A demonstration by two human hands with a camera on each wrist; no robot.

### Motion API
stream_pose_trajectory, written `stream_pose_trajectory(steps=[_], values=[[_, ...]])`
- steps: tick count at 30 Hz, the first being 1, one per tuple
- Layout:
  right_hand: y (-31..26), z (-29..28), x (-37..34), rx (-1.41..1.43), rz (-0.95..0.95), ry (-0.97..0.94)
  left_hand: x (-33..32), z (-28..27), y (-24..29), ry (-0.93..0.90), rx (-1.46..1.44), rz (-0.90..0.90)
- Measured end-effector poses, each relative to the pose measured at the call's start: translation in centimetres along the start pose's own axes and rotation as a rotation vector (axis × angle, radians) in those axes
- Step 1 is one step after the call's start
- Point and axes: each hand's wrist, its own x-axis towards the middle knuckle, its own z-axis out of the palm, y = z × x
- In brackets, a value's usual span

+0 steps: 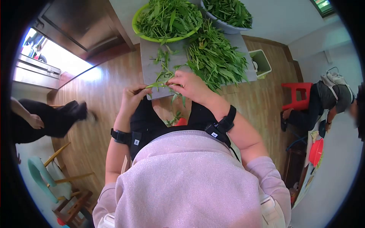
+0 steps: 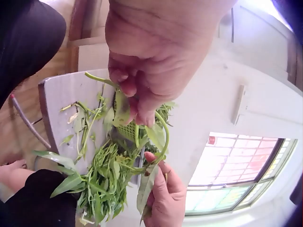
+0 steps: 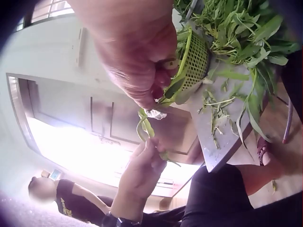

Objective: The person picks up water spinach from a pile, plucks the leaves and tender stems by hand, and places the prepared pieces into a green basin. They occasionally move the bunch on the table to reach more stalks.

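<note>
Both hands meet over the near edge of a grey table [image 1: 243, 72]. My left hand [image 1: 133, 99] pinches one end of a leafy green stem [image 1: 156, 84]; my right hand [image 1: 190, 84] pinches it further along. In the left wrist view the stem [image 2: 163, 137] curves between the left fingers above and the right hand [image 2: 165, 203] below. A large pile of long-leaved greens [image 1: 218, 57] lies on the table just beyond my right hand. Loose sprigs [image 1: 163, 60] are scattered past the left hand.
A lime-green basket [image 1: 135, 23] and a pale blue basin [image 1: 224, 26], both heaped with greens, stand at the table's far side. A light green bin [image 1: 266, 62] is right of it. One person [image 1: 45, 117] is at the left, another [image 1: 334, 95] at the right by a red stool [image 1: 296, 102].
</note>
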Motion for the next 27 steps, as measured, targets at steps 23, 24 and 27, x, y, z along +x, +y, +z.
stream_pose_trajectory(steps=[23,24,27], values=[[4.8,3.4,-2.5,1.279,0.697,0.503,0.8,4.7,0.4,-0.257,0.076,-0.171],[5.4,3.1,-2.5,1.332,0.696,0.608,0.7,4.5,0.1,-0.252,0.073,-0.171],[7.2,0.7,-2.9,1.371,0.646,0.772,0.6,3.7,-0.5,-0.245,0.049,-0.166]])
